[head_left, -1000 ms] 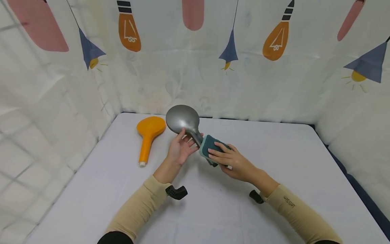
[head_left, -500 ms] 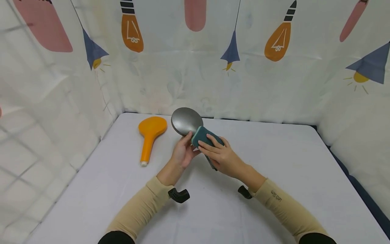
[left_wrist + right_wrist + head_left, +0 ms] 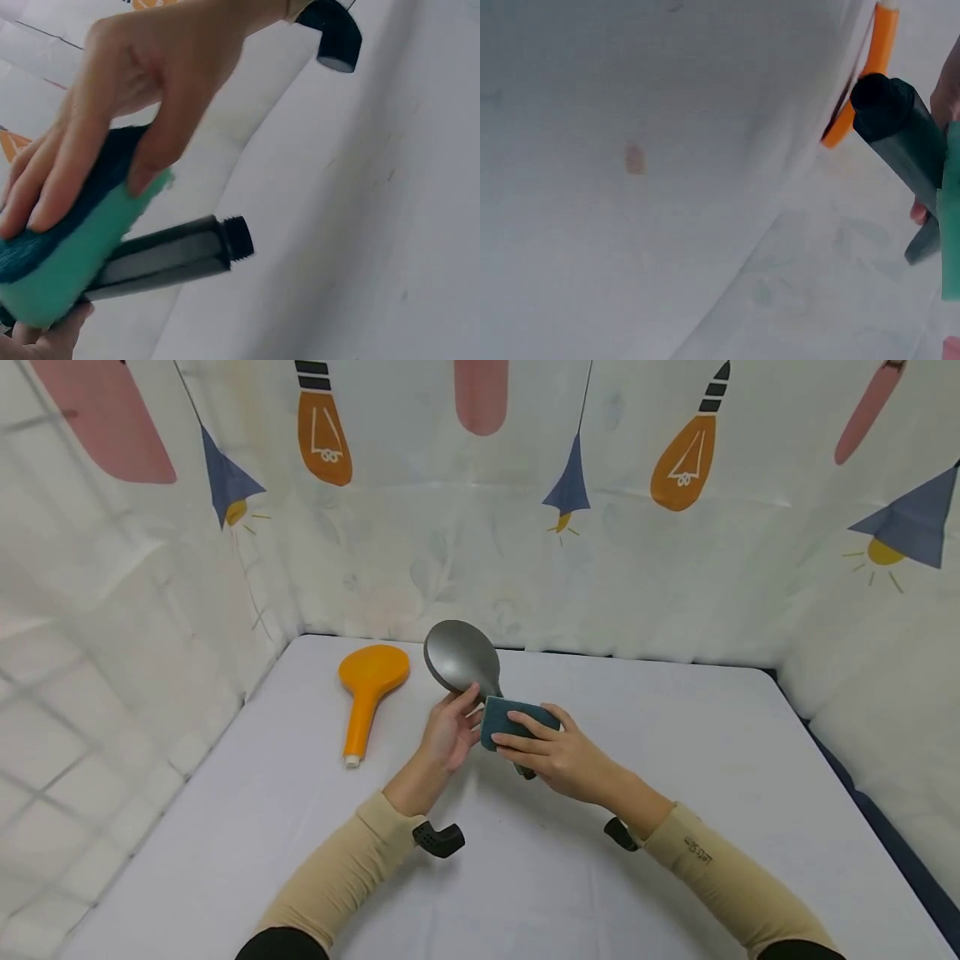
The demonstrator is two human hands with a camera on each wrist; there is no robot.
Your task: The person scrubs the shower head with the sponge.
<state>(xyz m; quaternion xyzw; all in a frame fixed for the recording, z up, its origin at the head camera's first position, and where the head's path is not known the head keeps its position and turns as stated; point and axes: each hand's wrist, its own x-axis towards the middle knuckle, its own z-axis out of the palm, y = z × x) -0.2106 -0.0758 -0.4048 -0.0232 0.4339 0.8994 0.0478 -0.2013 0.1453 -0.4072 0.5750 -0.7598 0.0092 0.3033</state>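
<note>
My left hand (image 3: 448, 737) grips a grey handheld shower head (image 3: 459, 653) near its neck, above the table. Its round head points up and away, and the dark handle slants down to the right. With the right hand (image 3: 564, 755) I hold a teal sponge (image 3: 513, 718) against the handle, fingers spread over its dark side and thumb on the edge. In the left wrist view, the sponge's light green layer (image 3: 97, 240) lies along the handle (image 3: 169, 259), which ends in a black threaded tip. Much of the left hand's grip is hidden behind the sponge.
An orange handheld shower head (image 3: 367, 689) with a white tip lies on the white table (image 3: 675, 793), left of my left hand. Behind the table hangs a pale curtain (image 3: 480, 543) printed with lamps and bulbs, which also runs along both sides.
The right hand slid the sponge up toward the neck of the grey shower head, then back down the handle. My left hand has shifted slightly right and keeps its grip.
</note>
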